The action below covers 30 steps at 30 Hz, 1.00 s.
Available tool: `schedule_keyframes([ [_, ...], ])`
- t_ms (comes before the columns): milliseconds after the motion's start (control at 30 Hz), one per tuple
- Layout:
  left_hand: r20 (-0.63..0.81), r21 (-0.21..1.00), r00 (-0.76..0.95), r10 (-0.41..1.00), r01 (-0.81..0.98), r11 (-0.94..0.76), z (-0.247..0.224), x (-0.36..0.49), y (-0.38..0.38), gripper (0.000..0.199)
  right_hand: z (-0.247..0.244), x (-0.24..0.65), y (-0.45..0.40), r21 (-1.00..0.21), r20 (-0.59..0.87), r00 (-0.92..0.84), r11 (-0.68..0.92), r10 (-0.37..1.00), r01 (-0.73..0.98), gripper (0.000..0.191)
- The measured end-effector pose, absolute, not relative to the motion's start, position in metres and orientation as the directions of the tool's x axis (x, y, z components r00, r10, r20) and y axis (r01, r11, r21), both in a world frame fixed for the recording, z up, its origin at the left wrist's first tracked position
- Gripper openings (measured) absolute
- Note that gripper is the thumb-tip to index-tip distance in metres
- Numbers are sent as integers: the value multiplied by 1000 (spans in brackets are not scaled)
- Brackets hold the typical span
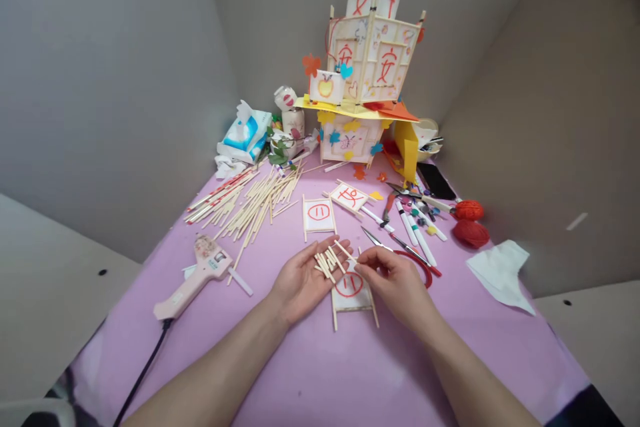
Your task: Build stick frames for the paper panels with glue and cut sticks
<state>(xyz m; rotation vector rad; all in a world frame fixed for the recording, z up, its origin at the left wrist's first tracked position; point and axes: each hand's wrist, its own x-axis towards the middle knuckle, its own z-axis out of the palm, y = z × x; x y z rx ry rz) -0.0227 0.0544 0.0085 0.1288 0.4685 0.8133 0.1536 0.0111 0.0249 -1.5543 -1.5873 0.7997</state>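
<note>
Short sticks (327,263) in both hands (300,282)

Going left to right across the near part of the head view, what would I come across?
Pink glue gun, left hand with short wooden sticks on its palm, right hand, white sheet.

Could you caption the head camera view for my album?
Left palm cradles short sticks beside a paper lantern-like tower.

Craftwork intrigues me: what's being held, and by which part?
Left hand: short wooden sticks, lying in the palm; right hand: one stick, pinched by its right end.
</note>
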Motion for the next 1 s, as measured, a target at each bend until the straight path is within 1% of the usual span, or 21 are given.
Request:
schedule_keyframes([
  [167,-355,288,593,722,-666,688,7,-23,55,33,17,147,8,-869,91,14,72,996,489,8],
  [567,-340,272,602,723,-673,688,4,-25,56,39,12,143,6,-902,27,1,24,1000,432,12],
  [800,-361,293,564,743,-688,664,9,-25,57,37,11,144,5,-888,67,23,49,998,458,20],
  [1000,-373,326,506,777,-713,621,9,-24,57,33,9,143,4,-864,108,24,81,994,497,17],
])
